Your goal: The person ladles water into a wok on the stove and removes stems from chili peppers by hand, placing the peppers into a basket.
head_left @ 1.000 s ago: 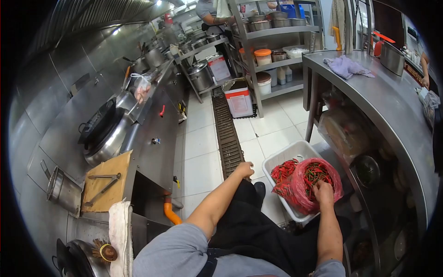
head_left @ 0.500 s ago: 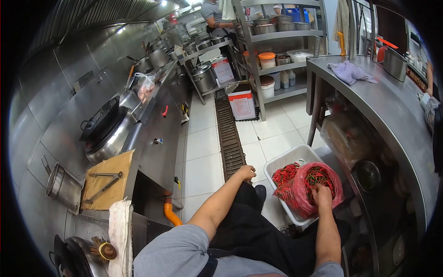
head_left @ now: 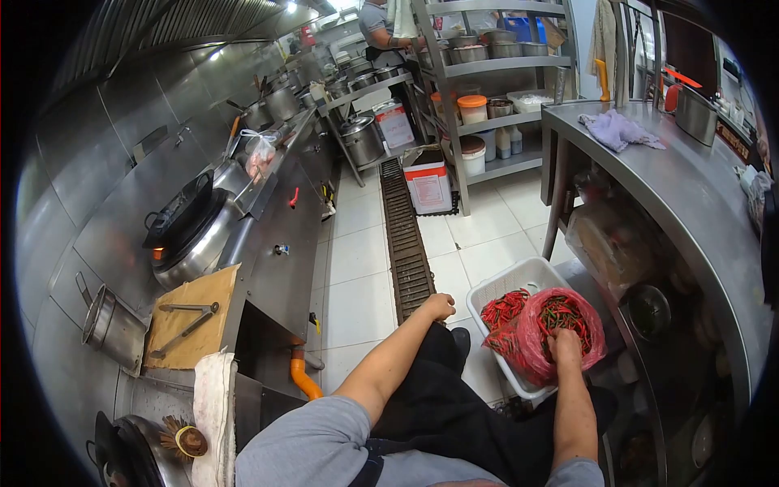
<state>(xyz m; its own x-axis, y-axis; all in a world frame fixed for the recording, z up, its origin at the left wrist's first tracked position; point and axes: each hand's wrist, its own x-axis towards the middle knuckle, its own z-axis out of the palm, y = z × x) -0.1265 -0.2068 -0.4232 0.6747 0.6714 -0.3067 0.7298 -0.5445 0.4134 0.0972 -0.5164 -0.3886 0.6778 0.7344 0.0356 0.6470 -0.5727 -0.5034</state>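
A white plastic basket (head_left: 479, 294) holds loose red chilies (head_left: 504, 308) at its left and a pink plastic bag (head_left: 531, 329) at its right. The bag's mouth is wide open, showing red and green chilies (head_left: 568, 315). My right hand (head_left: 565, 346) reaches into the bag, its fingertips down among the chilies and hidden, so what they grip cannot be made out. Over my knee, left of the basket, my left hand (head_left: 440, 307) is loosely curled; its fingertips are too small to make out.
A steel counter (head_left: 665, 183) with a purple cloth (head_left: 621, 130) curves along the right. On the left stand a stove (head_left: 280, 219), tongs (head_left: 185, 329) and a pot (head_left: 105, 329). A floor drain (head_left: 406, 252) runs ahead toward shelves (head_left: 507, 61); a co-worker (head_left: 380, 32) stands behind.
The view has shifted slightly. My right hand stays in the bag with small movements, and my left hand keeps its place. A small orange glow now shows at the stove under the wok.
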